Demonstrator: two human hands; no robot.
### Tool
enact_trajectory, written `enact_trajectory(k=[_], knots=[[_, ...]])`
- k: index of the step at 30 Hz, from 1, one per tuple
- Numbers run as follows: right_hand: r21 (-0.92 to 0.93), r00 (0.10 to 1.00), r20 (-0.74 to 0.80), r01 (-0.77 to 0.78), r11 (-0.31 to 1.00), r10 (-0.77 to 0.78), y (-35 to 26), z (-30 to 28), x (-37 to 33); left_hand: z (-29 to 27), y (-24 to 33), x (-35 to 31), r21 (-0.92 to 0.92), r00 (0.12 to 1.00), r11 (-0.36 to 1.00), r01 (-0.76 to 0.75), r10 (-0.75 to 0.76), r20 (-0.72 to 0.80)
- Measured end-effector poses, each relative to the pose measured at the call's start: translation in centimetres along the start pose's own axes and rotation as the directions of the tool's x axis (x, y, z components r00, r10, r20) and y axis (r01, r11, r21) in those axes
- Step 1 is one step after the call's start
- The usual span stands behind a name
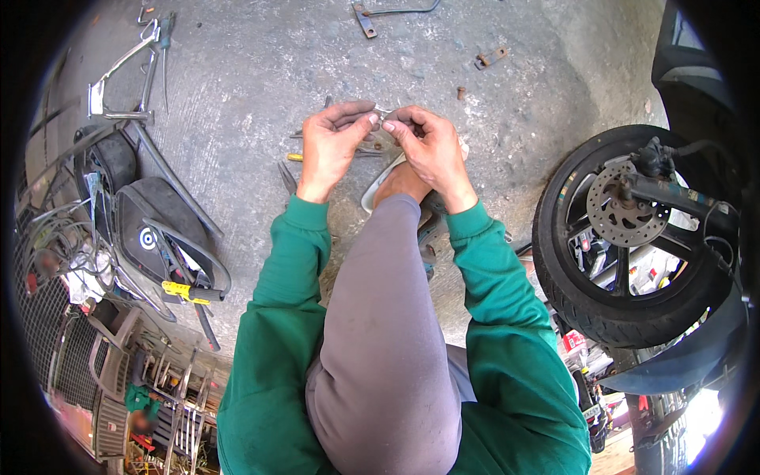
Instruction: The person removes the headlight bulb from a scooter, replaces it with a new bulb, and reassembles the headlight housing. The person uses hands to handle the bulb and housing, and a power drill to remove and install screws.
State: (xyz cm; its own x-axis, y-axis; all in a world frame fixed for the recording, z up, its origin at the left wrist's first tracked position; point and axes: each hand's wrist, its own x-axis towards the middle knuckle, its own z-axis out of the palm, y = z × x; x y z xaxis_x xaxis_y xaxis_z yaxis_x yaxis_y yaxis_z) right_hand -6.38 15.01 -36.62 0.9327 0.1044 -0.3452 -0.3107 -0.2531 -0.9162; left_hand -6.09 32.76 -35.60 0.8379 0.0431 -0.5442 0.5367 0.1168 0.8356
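My left hand (331, 142) and my right hand (427, 146) meet fingertip to fingertip above my raised knee, pinching a small metal part (382, 120) between them. The part is tiny and mostly hidden by my fingers. Both forearms are in green sleeves. Under my hands several hand tools (297, 157) lie on the concrete floor, one with a yellow handle. My foot in a sandal (400, 184) rests just below my right hand.
A motorcycle front wheel (625, 237) with a brake disc stands at the right. A dismantled frame and black seat parts (154, 229) lie at the left. Small metal brackets (491, 57) and a bolt are scattered on the floor farther off.
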Motion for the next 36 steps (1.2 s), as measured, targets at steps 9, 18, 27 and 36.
enact_trajectory(k=[9, 18, 27, 36], knots=[[-0.036, 0.995, -0.023, 0.100, 0.994, -0.101, -2.2, -1.3, -0.6, 1.4, 2.6, -2.0, 0.289, 0.977, 0.933, -0.213, 0.204, 0.061], [0.032, 0.998, -0.031, -0.053, 0.998, 0.054, -2.5, -2.6, -1.0, 1.7, 3.0, -2.0, 0.313, 0.925, 0.871, -0.379, 0.342, 0.166], [0.328, 0.982, 0.083, -0.189, 0.926, 0.171, -0.9, -3.2, -1.9, 2.2, 3.0, -2.3, 0.147, 0.961, 0.968, -0.202, 0.167, 0.220], [0.347, 0.942, 0.127, -0.335, 0.876, 0.310, -2.0, -3.9, -2.4, 1.8, 3.1, -1.8, 0.022, 0.947, 0.999, -0.036, 0.027, 0.320]])
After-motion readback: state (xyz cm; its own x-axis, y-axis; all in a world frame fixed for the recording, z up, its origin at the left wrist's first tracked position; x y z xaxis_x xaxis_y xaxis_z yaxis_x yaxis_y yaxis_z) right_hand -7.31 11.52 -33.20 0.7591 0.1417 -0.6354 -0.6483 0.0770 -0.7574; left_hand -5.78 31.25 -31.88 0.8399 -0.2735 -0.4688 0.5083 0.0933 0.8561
